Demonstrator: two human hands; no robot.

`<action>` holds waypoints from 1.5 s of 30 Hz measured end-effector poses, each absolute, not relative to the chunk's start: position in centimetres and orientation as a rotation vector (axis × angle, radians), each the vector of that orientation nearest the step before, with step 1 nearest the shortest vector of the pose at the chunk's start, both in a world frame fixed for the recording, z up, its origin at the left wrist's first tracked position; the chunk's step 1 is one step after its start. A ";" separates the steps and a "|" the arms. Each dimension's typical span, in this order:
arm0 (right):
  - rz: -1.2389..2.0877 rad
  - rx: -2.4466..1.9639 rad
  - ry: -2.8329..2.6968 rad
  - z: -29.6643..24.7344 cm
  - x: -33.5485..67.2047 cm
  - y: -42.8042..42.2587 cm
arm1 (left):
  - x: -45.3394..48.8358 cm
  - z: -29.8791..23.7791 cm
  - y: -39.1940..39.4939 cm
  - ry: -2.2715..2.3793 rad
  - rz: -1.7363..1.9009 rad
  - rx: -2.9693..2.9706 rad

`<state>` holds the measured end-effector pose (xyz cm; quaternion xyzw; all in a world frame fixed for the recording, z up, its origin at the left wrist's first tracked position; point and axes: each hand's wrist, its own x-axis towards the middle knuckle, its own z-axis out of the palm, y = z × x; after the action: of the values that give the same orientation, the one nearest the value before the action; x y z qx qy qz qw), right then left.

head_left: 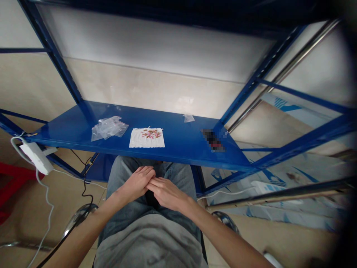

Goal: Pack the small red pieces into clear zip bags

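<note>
My left hand (138,181) and my right hand (167,192) meet above my lap, with their fingertips touching and partly overlapping. The fingers of both look loosely stretched out, and I see nothing held in them; some tips are hidden. Beyond them, on the blue shelf (178,150), lies a white drawstring pouch (141,141) with a pink and brown floral print. To its left is a loose pile of clear plastic bags (109,128). A small clear bag (189,118) rests near the shelf's back edge. At the right lies a dark, blurred-out object (212,140).
Blue uprights (63,76) frame the shelf on both sides. A white power strip (37,158) hangs at the left end, its cables trailing down. Low at the left is a red object (16,182). Metal rails and blue-and-white wrapped sheets (279,178) stand at the right.
</note>
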<state>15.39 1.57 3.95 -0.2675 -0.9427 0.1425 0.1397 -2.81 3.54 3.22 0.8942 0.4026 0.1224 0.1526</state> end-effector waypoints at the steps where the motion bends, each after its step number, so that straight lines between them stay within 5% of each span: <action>1: 0.412 -0.775 -2.743 3.7 15.4 1.5 | -2.6 3.2 3.4 1.148 0.317 2.593; 45: 0.402 -0.991 -2.823 -0.3 15.0 0.5 | -0.2 0.6 2.8 0.836 0.280 2.595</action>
<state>15.00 0.48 -0.32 -0.3277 -0.9334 0.1330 0.0613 -0.23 2.75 0.59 0.9279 0.2988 0.1001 0.1994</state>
